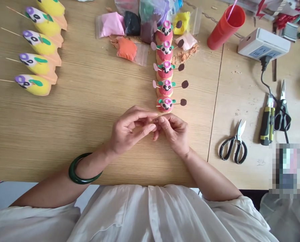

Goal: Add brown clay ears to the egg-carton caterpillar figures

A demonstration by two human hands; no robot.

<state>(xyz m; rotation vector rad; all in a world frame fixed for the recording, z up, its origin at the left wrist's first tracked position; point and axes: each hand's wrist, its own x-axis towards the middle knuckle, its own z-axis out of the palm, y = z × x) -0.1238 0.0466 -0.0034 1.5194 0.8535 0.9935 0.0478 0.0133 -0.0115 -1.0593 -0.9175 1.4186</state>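
My left hand [130, 129] and my right hand [173, 131] meet fingertip to fingertip over the wooden table [89, 111], pinching together on something too small to make out. A green bangle [81, 169] circles my left wrist. Just beyond my fingers stands a column of several pink clay animal figures [166, 65] with green ears and brown discs on sticks; the nearest one [166, 104] is a little above my hands.
Several yellow clay figures on sticks [36, 50] lie at the far left. Bags of coloured clay [140, 23] sit at the back. A red cup [225, 27], a power strip [263, 43], scissors [234, 144], snips [282, 107] and a yellow-black tool [267, 122] lie on the right.
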